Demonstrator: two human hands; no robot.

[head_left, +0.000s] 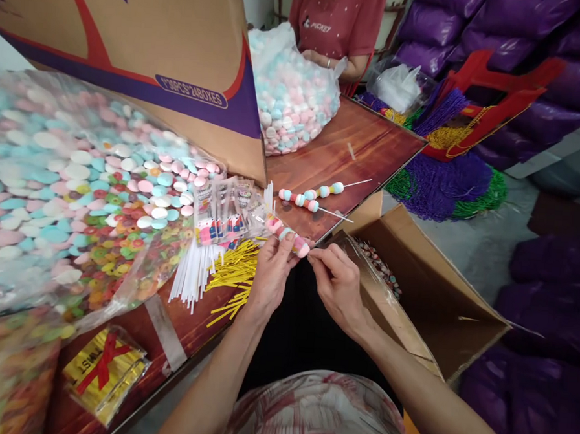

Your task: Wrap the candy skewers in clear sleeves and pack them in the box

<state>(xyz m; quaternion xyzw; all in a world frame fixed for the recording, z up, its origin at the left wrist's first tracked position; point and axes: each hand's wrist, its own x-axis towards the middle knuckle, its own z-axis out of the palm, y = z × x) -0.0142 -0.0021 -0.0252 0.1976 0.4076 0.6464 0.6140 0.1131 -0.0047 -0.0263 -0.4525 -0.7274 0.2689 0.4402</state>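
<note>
My left hand [271, 271] is closed around a candy skewer [286, 233] of pink, white and blue sweets, which looks to be in a clear wrapper. At its near end, the fingers of my right hand [336, 278] are pinched together; what lies between them is too small to make out. Two more candy skewers, one nearer [298, 199] and one farther [326, 191], lie on the table beyond my hands, their bare sticks pointing right. Left of my left hand are loose yellow twist ties [236, 266], white sticks [194, 273] and printed clear wrappers [217, 207].
A big plastic bag of pastel candies [44, 165] and gummy rings covers the left of the table [372, 140]. A tall carton [148, 47] stands behind. An open box [440, 315] sits low on the right. Across the table a person [336, 31] sits behind another candy bag [296, 94].
</note>
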